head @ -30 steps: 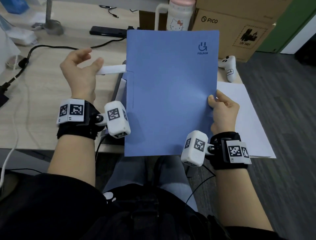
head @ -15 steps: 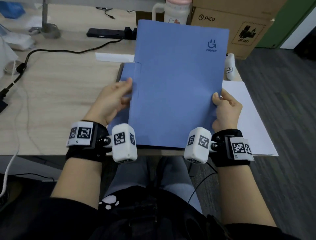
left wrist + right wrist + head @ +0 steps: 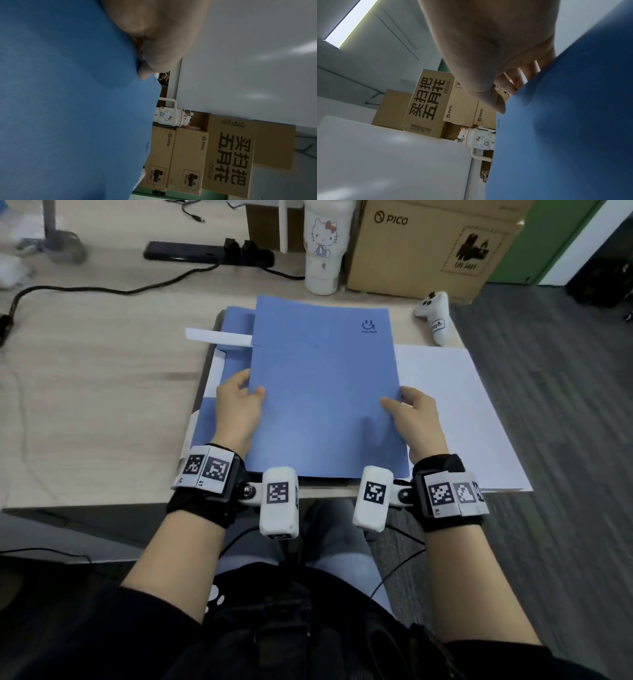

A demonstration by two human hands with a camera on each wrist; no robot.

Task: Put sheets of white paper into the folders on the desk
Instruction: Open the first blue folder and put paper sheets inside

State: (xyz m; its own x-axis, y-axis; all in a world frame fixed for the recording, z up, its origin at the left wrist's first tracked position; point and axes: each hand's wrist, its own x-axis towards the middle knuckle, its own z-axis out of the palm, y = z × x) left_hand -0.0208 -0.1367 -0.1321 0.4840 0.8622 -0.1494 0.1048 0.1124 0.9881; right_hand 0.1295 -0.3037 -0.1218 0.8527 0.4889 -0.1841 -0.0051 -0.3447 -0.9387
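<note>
A blue folder (image 3: 325, 392) lies nearly flat over a stack of other blue folders (image 3: 236, 320) at the desk's front edge. My left hand (image 3: 239, 402) pinches its left edge, thumb on top and fingers underneath. My right hand (image 3: 411, 412) pinches its right edge the same way. A white strip (image 3: 219, 337) sticks out from the folder's left side. A stack of white paper (image 3: 455, 412) lies to the right, partly over the desk edge. In the wrist views the blue folder (image 3: 68, 108) (image 3: 565, 128) fills one side, with each thumb pressed on it.
Behind the folders stand a white cartoon-cat bottle (image 3: 323, 248) and brown PICO cardboard boxes (image 3: 428, 244). A white controller (image 3: 435, 314) lies at the back right. A black power strip (image 3: 205, 254) and cable (image 3: 102, 289) cross the wooden desk (image 3: 85, 405) on the left.
The folder has come down from upright to nearly flat on the stack. My left hand left the white strip and took the folder's left edge. Both hands lowered toward the desk.
</note>
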